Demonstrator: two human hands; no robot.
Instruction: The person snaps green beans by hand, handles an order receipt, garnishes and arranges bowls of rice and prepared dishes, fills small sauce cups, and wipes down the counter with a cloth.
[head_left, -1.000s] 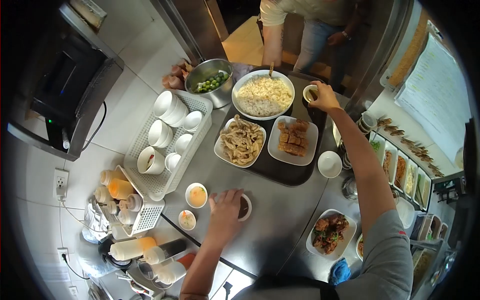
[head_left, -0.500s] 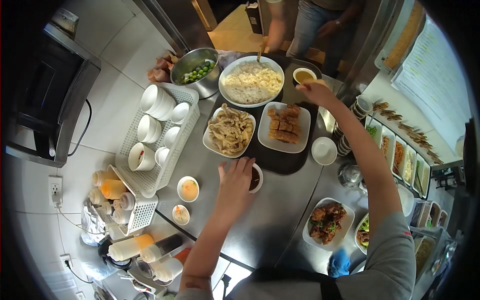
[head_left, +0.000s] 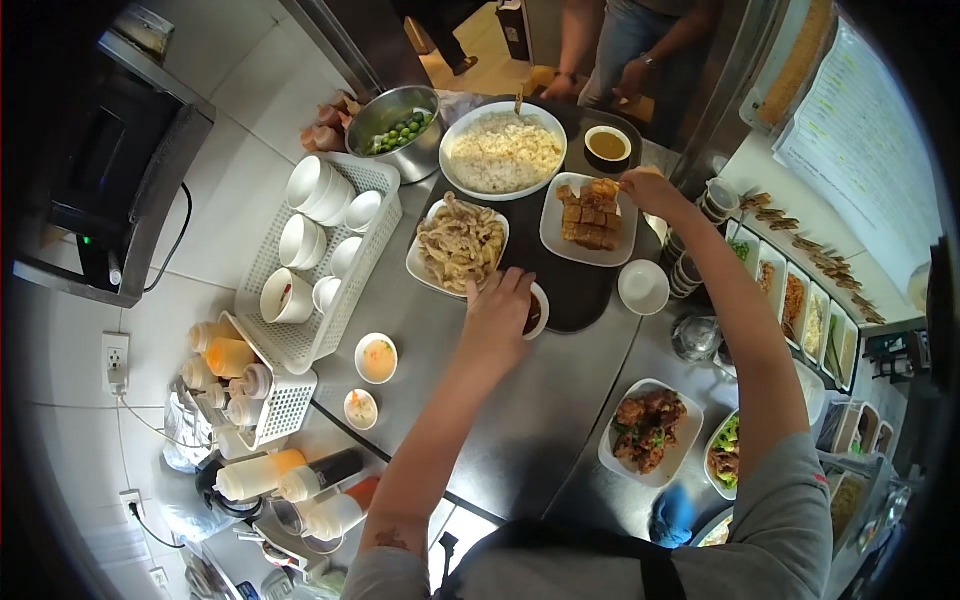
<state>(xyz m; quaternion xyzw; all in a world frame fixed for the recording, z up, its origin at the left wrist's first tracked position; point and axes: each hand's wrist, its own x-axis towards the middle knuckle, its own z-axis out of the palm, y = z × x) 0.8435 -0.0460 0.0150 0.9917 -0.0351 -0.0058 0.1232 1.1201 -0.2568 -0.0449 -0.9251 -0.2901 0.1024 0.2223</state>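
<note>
My left hand [head_left: 500, 312] is closed around the side of a small white bowl of dark sauce [head_left: 538, 312] at the tray's near edge; some of the bowl is hidden by my fingers. With bent fingers, my right hand [head_left: 652, 190] grips the right rim of a square white plate [head_left: 588, 254] holding sliced, golden fried meat [head_left: 592, 215]. On the dark tray [head_left: 570, 290], a white dish of pale fried strips [head_left: 460, 245] sits beyond my left hand. A large bowl of rice [head_left: 500, 155] and a cup of brown sauce [head_left: 608, 147] stand farther back.
A white basket of bowls [head_left: 375, 240] and several sauce bottles [head_left: 260, 475] line the left. Small cups [head_left: 376, 358], an empty round bowl [head_left: 643, 287] and a plate of glazed meat [head_left: 665, 470] stand on the steel counter. Another person [head_left: 640, 50] is beyond the tray.
The square plate has moved away and to the right. My right hand has gone from the brown sauce cup to the plate's rim. My left hand and the dark sauce bowl have moved forward and right.
</note>
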